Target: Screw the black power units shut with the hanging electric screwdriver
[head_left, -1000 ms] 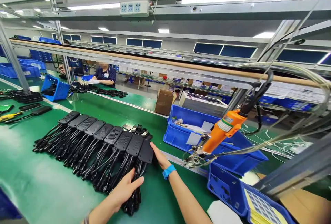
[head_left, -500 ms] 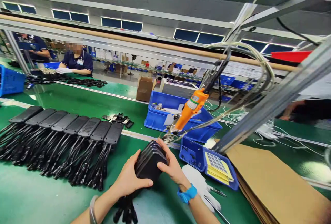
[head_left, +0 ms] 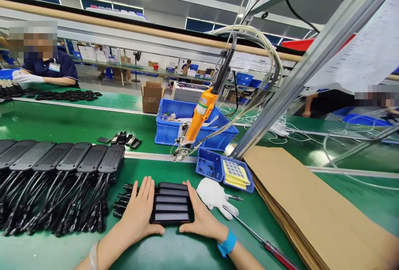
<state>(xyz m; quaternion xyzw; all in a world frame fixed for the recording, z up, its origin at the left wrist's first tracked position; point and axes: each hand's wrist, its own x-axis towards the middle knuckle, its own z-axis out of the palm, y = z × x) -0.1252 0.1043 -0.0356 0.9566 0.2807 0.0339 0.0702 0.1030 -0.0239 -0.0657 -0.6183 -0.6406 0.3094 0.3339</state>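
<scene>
A small stack of black flat adapter units (head_left: 171, 203) stands on edge on the green bench, their cables trailing out to the left. My left hand (head_left: 139, 214) presses flat against the stack's left side and my right hand (head_left: 199, 217), with a blue wristband, presses against its right side. Both hands have their fingers together and stretched along the stack, clamping it between them. To the left lies a row of several more black units with cables (head_left: 62, 166).
An orange hanging screwdriver (head_left: 199, 116) dangles above the bench. Blue bins (head_left: 174, 128) (head_left: 222, 168), a white glove (head_left: 215, 195), a red-handled screwdriver (head_left: 264, 243) and brown cardboard sheets (head_left: 308, 207) lie to the right. Another person (head_left: 46, 68) works at the far left.
The stack I held up between both hands has been set down on the bench, standing on edge. My view has shifted to the right and down.
</scene>
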